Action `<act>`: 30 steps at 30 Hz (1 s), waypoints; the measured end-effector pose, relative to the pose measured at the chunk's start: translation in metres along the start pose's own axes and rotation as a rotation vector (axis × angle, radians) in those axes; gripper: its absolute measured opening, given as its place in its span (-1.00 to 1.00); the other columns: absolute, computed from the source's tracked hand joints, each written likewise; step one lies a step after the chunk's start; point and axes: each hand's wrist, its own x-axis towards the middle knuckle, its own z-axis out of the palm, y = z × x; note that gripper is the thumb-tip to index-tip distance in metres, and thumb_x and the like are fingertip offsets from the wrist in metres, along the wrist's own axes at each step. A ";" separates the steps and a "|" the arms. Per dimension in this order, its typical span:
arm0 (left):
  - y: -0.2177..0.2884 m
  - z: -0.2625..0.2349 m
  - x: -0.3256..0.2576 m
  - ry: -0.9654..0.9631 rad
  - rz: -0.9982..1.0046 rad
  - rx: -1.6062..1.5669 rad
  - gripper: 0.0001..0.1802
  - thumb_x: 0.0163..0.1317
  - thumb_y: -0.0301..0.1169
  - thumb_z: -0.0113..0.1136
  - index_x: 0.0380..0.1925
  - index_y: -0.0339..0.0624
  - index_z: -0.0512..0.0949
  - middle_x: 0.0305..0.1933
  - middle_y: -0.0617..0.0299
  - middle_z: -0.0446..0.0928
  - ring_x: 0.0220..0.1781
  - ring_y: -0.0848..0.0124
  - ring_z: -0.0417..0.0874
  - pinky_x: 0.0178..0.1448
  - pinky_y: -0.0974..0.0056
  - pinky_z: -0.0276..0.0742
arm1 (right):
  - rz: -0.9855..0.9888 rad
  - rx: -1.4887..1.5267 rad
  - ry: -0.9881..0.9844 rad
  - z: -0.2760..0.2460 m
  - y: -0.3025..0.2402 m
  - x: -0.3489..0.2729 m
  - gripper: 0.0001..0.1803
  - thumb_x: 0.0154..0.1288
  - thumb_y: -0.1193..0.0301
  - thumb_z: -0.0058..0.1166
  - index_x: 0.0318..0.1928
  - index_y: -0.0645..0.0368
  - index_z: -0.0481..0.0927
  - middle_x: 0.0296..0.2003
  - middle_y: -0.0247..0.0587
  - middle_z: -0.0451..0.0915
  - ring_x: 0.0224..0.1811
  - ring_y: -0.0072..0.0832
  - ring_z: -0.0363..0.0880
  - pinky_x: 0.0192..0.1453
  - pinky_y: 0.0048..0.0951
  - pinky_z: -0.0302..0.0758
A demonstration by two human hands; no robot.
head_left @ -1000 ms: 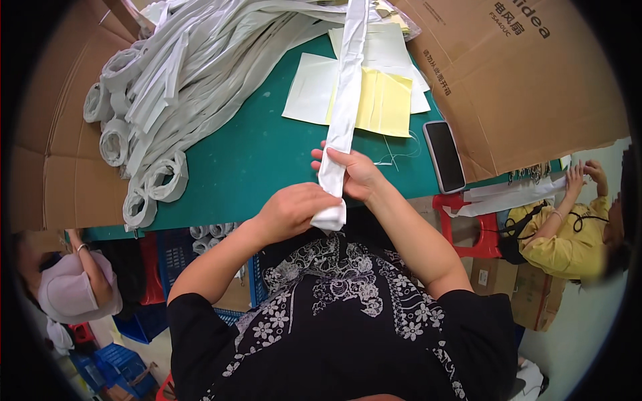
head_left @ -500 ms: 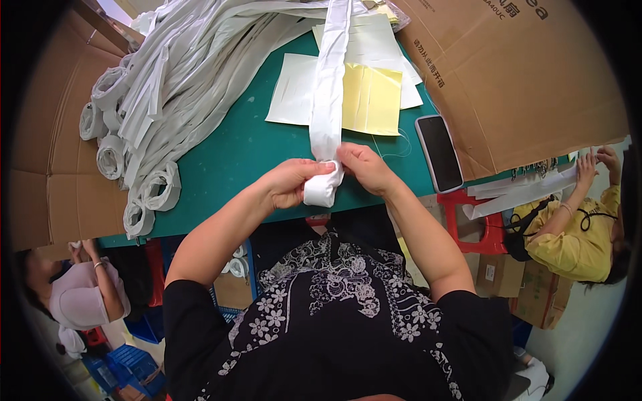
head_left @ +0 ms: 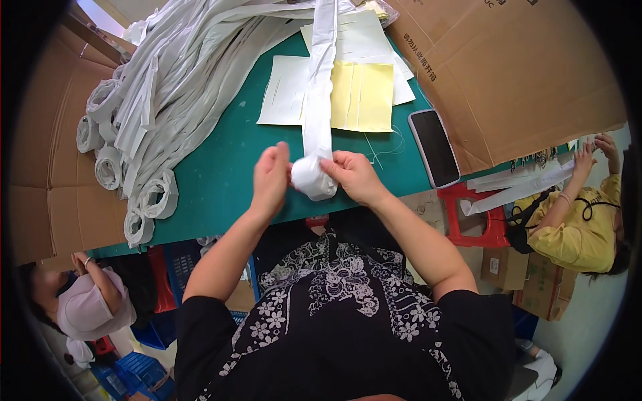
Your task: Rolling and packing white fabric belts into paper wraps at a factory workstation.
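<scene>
A white fabric strip (head_left: pixel 317 120) runs down the green table toward me, and its near end is wound into a roll (head_left: pixel 311 178) at the table's front edge. My right hand (head_left: pixel 356 176) grips the roll from its right side, thumb on top and fingers partly hidden behind. To the left of the roll, my left hand (head_left: pixel 270 179) stands on edge with its fingers stretched out and holds nothing. Whether its inner side touches the roll is hard to tell.
Long white strips (head_left: pixel 194 73) with rolled ends pile up at the left. White sheets (head_left: pixel 284 90) and a yellow sheet (head_left: pixel 362 97) lie under the strip. A phone (head_left: pixel 435 147) rests beside a large cardboard box (head_left: pixel 515 80). Co-workers sit at both sides; a red stool (head_left: pixel 471 214) stands right.
My left hand has let go of the roll and moved left, its fingers straightening. The roll has turned and shifted slightly left, with my right hand now gripping it.
</scene>
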 end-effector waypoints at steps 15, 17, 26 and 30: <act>0.014 -0.009 -0.004 -0.553 1.247 1.067 -0.55 -0.11 -0.42 0.31 -0.14 -0.28 0.49 -0.03 0.05 0.49 0.05 0.11 0.51 0.09 0.17 0.47 | 0.443 0.922 0.165 0.020 0.007 -0.031 -0.73 0.37 0.41 -0.22 -0.01 0.20 0.43 -0.17 -0.25 0.55 -0.15 -0.49 0.56 -0.08 -0.36 0.54; 0.014 -0.005 0.000 -0.534 1.330 1.085 -0.63 -0.09 -0.44 0.30 -0.20 -0.28 0.52 -0.08 0.07 0.52 0.01 0.13 0.54 0.06 0.20 0.49 | 0.357 0.936 0.106 0.014 0.005 -0.028 -0.71 0.36 0.44 -0.21 0.05 0.19 0.39 -0.11 -0.25 0.53 -0.09 -0.48 0.54 -0.03 -0.35 0.52; 0.017 0.020 0.019 -0.292 0.122 0.330 -0.67 0.19 -0.21 0.17 -0.50 -0.31 0.58 -0.55 0.32 0.55 -0.54 0.58 0.52 -0.45 0.46 0.39 | 0.123 0.755 -0.149 -0.028 -0.024 0.013 -0.45 0.16 0.60 -0.09 0.22 0.23 0.22 0.03 -0.21 0.44 0.03 -0.44 0.47 0.12 -0.40 0.42; 0.028 0.028 0.044 -0.192 -0.178 0.143 -0.63 0.18 -0.18 0.18 -0.43 -0.36 0.57 -0.51 0.23 0.56 -0.56 0.56 0.51 -0.51 0.47 0.39 | 0.224 0.580 -0.106 -0.036 -0.027 0.024 -0.59 0.23 0.46 -0.01 0.10 0.24 0.34 -0.06 -0.21 0.51 -0.05 -0.47 0.52 0.05 -0.35 0.48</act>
